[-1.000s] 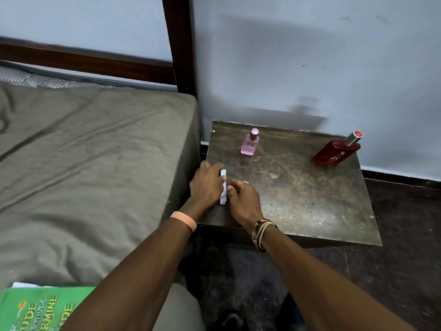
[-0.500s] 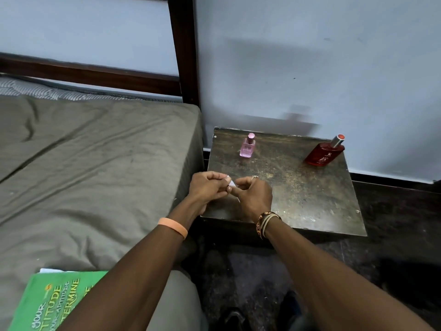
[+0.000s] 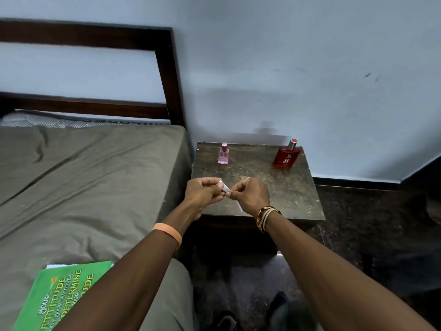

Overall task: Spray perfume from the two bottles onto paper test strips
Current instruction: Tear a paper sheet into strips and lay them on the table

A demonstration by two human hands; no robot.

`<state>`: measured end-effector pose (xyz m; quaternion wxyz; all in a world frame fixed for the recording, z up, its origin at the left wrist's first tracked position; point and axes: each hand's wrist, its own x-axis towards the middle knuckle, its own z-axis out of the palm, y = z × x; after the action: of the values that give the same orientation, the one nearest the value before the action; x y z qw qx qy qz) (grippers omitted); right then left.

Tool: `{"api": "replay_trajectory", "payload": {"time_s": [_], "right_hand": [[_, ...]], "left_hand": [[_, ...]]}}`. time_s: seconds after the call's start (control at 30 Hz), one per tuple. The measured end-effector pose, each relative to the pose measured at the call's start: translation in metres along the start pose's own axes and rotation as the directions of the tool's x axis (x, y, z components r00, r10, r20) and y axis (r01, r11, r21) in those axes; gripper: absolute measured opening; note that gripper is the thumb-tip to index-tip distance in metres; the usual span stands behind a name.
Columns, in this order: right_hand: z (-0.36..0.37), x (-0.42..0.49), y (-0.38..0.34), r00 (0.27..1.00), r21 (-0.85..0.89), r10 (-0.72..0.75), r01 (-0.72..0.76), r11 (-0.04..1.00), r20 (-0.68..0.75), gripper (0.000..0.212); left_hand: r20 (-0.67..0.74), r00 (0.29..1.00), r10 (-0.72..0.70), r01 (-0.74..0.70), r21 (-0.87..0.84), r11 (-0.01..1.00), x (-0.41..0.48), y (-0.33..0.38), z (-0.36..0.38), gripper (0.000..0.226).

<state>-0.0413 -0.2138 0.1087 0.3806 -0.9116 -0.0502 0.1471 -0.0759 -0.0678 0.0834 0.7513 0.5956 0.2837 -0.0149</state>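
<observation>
Both hands now up off the table, where a second ago they were pressed flat on it around the white paper. Left hand and right hand meet in the air over the near edge of the table, fingertips nearly touching. View has also pulled back and up; more of the headboard and wall shows.

Paper strip: small, white, pinched between the two hands. Left hand's thumb and forefinger closed on one end; right hand's fingertips closed on the other. A pale sliver shows below the right hand near the wrist, possibly more of the paper, cannot tell. Looks like folding, tearing or separating strips; which one is not clear.

Pink bottle: upright, far left part of table, cap on, well apart from the hands. Red bottle: far right corner by the wall, upright or slightly leaning, cap on. Neither touched.

Progress, as judged: early. Strips are being readied; no spraying under way, no bottle in hand, no finished strips visible on the table. Left to do: finish preparing the paper, pick up a bottle, uncap, spray onto a strip, then repeat with the other bottle.

Off to the side: bed with grey-green sheet, green booklet on its near corner. Orange band on left wrist, woven bracelet on right.
</observation>
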Motion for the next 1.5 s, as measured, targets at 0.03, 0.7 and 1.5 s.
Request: {"api": "replay_trajectory", "payload": {"time_s": [0.03, 0.7, 1.5], "right_hand": [[-0.005, -0.003, 0.001, 1.0, -0.024, -0.015, 0.015, 1.0, -0.001, 0.017], [-0.012, 0.002, -0.009, 0.996, -0.01, -0.075, 0.074, 0.997, -0.057, 0.028], [0.019, 0.026, -0.01, 0.994, -0.077, -0.093, 0.097, 0.992, 0.049, 0.026]], "left_hand": [[0.012, 1.0, 0.024, -0.024, 0.024, 0.999, -0.003, 0.001, 0.005, 0.013], [-0.056, 0.998, 0.023, -0.033, -0.173, 0.984, -0.001, -0.003, 0.031, 0.008], [0.052, 0.999, 0.006, -0.006, 0.009, 1.0, 0.019, -0.001, -0.014, 0.012]]}}
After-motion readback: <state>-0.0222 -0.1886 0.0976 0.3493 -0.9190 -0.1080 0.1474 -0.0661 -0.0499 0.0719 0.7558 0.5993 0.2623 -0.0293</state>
